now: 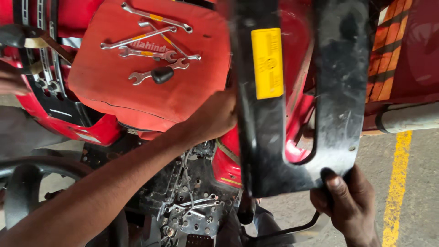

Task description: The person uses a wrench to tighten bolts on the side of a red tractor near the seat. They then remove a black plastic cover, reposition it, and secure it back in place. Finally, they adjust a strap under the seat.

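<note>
Here, 2 hands, left hand (215, 114) and right hand (350, 201), fingers gripping 1 black bracket (292, 105); 5 spanners (151, 43) nearby.

Grey concrete floor (292, 210) with a painted yellow line (397, 183) — daylight, no walls visible.

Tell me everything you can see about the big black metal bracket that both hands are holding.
The big black metal bracket looks like flat, dusty painted steel, U-shaped: two broad arms joined at the near end, with a rounded slot between them. A yellow rectangular label sits on the left arm. It is held up over the red machine. The left hand grips its left edge; the right hand holds its lower corner, thumb on top. Its far end runs out of view.
</note>
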`<action>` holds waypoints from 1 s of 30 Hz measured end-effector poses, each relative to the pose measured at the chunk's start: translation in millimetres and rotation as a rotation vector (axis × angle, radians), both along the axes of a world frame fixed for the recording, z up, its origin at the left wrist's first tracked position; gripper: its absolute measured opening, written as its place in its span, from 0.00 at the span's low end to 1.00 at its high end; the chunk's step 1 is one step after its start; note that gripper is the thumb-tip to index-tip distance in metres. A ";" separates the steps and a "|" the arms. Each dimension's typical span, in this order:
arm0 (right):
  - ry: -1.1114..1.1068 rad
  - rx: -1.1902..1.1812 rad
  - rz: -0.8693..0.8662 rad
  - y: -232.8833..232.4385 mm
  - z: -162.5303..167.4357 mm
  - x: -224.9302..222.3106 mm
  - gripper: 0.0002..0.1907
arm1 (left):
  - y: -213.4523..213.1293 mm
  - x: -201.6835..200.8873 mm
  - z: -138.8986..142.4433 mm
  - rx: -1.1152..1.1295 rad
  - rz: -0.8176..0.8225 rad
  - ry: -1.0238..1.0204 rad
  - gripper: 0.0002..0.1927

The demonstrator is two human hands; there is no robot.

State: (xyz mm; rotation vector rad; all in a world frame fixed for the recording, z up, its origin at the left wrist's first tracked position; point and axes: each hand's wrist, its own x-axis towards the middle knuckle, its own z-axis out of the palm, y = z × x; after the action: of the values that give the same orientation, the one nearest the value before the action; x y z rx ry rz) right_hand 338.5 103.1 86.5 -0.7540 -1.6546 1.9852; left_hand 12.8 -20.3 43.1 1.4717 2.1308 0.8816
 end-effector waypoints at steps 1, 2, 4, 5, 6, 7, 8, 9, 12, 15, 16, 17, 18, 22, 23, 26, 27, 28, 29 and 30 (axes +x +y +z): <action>-0.019 -0.003 0.016 0.6 -3.1 4.7 0.15 | -0.9 -2.1 -16.3 0.156 -0.111 0.034 0.16; -0.035 -0.004 0.031 1.2 -6.5 10.0 0.15 | -2.0 -4.3 -32.5 0.314 -0.224 0.071 0.15; -0.135 0.022 0.111 0.8 -17.2 19.6 0.15 | -2.4 -5.9 -63.4 0.352 -0.308 -0.025 0.15; -0.181 0.036 0.150 0.3 -25.2 22.9 0.15 | -1.3 -6.5 -76.5 0.233 -0.280 -0.153 0.17; -0.203 0.078 0.182 -1.1 -34.2 26.4 0.14 | -2.4 -9.1 -87.2 0.111 -0.251 -0.282 0.19; -0.226 0.117 0.216 -3.2 -43.8 30.3 0.12 | -5.6 -12.4 -95.5 0.063 -0.237 -0.173 0.18; -0.245 0.157 0.247 -2.4 -54.3 31.5 0.11 | -8.6 -18.4 -100.4 0.015 -0.225 -0.061 0.17; -0.260 0.200 0.238 -0.5 -64.3 32.4 0.11 | -11.2 -23.7 -102.9 -0.032 -0.214 0.051 0.17; -0.297 0.286 0.189 6.7 -89.7 32.0 0.10 | -16.2 -31.7 -98.8 0.229 -0.134 -1.116 0.14; -0.305 0.269 0.094 12.9 -106.5 20.2 0.08 | -5.8 -36.3 -82.8 0.064 -0.079 -0.245 0.13; -0.301 0.252 0.061 14.1 -110.9 12.4 0.09 | -2.3 -34.9 -77.0 -0.010 -0.009 -0.349 0.11; -0.296 0.234 0.029 15.0 -115.1 3.4 0.09 | 1.2 -34.0 -71.5 -0.085 0.062 -0.451 0.10; -0.244 0.221 0.022 15.6 -117.6 -5.9 0.08 | 3.5 -33.0 -66.1 -0.163 0.133 -0.553 0.11; -0.129 0.133 -0.027 10.2 -123.0 -41.5 0.08 | 11.1 -28.8 -53.0 -0.056 0.075 -0.629 0.13; -0.119 0.107 -0.047 8.1 -123.2 -49.9 0.08 | 12.7 -28.4 -51.5 -0.038 0.094 -0.694 0.15; -0.097 0.133 -0.039 4.4 -121.3 -68.1 0.10 | 17.6 -26.5 -50.1 0.025 0.208 -0.696 0.13; -0.093 0.129 -0.038 3.6 -121.1 -73.5 0.11 | 18.9 -25.8 -49.8 0.048 0.257 -0.662 0.12; -0.089 0.126 -0.038 2.7 -121.7 -79.4 0.12 | 19.9 -24.9 -49.4 0.039 0.262 -0.648 0.15; -0.087 0.124 -0.039 2.3 -122.1 -83.4 0.13 | 20.6 -22.8 -49.1 0.031 0.265 -0.637 0.18; -0.082 0.123 -0.055 2.6 -122.8 -86.6 0.13 | 21.2 -20.9 -48.6 0.023 0.271 -0.622 0.21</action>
State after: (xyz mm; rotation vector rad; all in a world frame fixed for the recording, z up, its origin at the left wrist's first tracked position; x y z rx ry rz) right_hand 251.9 105.6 -36.2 -0.8355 -1.7651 1.8187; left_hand -8.1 1.0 -5.5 0.7717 1.8538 1.2643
